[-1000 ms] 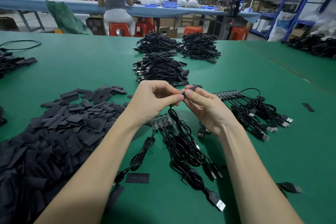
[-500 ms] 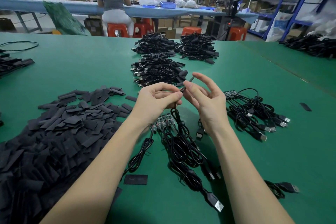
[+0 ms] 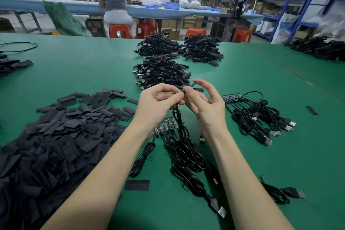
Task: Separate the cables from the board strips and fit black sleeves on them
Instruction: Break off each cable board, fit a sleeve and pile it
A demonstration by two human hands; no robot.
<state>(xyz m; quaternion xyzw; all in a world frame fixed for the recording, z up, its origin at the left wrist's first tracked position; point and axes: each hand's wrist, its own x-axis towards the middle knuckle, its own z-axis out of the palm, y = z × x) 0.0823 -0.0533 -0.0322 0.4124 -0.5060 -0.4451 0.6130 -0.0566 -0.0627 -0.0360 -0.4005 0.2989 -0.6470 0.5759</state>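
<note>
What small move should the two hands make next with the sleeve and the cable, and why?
Probably the right hand should slide the black sleeve further down onto the cable. The left hand pinches the cable end between thumb and fingers, and the sleeve, held at the right fingertips, sits just at that end and sticks out beyond it, so it seems only started.

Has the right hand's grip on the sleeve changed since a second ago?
Yes. The right hand has opened: earlier its fingers curled over the sleeve; now they fan out toward the near cable pile, only thumb and forefinger pinching.
</note>
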